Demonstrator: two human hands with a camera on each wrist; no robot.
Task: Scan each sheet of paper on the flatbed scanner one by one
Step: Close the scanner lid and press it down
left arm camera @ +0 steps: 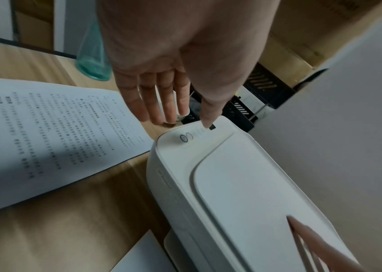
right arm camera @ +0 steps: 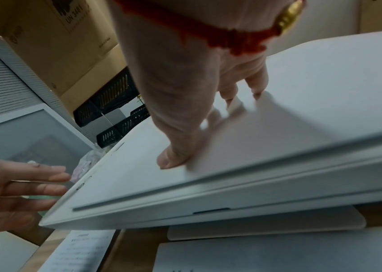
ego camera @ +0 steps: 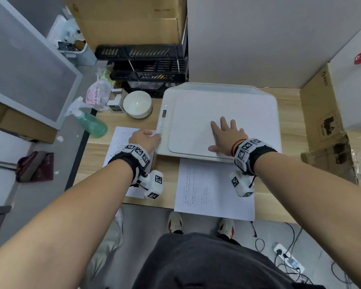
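Observation:
The white flatbed scanner [ego camera: 217, 105] stands on the wooden table with its lid down. My right hand [ego camera: 224, 135] lies flat on the lid, fingers spread and straight; in the right wrist view its thumb [right arm camera: 169, 158] and fingertips [right arm camera: 256, 92] press the lid [right arm camera: 301, 119]. At the scanner's left edge my left hand [ego camera: 145, 138] holds nothing, its fingers straight. One fingertip [left arm camera: 207, 121] touches the control strip just past the round buttons [left arm camera: 186, 137]. A printed sheet [ego camera: 120, 147] lies left of the scanner, partly under my left wrist. Another sheet [ego camera: 213, 190] lies in front, overhanging the table edge.
A green spray bottle [ego camera: 92, 124] and a white bowl [ego camera: 137, 104] stand left of the scanner. Black crates [ego camera: 146, 61] sit behind them, cardboard boxes [ego camera: 321, 126] on the right. A white wall panel [ego camera: 258, 38] rises right behind the scanner. Cables and a power strip [ego camera: 288, 259] lie on the floor.

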